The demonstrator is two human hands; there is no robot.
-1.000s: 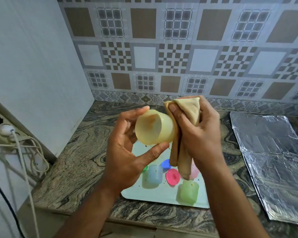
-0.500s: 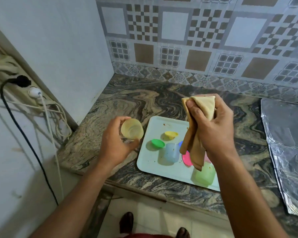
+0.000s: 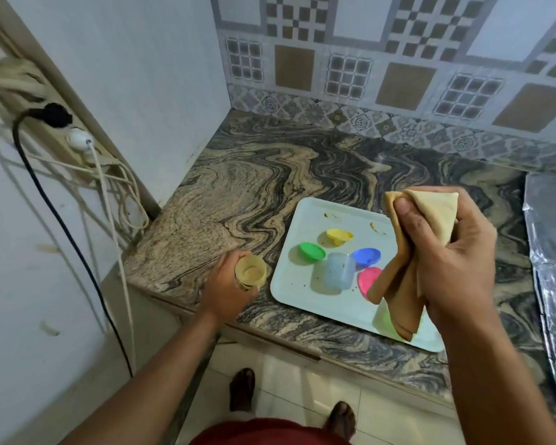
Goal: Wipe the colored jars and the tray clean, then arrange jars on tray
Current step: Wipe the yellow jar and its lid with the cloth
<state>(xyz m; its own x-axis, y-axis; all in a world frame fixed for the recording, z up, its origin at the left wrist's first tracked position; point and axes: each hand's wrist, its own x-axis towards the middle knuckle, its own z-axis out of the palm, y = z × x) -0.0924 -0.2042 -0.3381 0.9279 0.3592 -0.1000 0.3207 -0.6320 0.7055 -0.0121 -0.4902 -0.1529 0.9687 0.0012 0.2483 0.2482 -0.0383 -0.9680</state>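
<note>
The cloth (image 3: 411,252) hides most of the green jar (image 3: 384,319) and part of the pink lid (image 3: 368,279).

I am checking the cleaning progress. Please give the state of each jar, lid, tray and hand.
Yellow jar: upright, gripped by left hand.
Blue jar: on tray, lid off.
Tray: brown stains remain.
Yellow lid, green lid, blue lid, pink lid: loose on tray.
Cloth: gripped by right hand.
</note>
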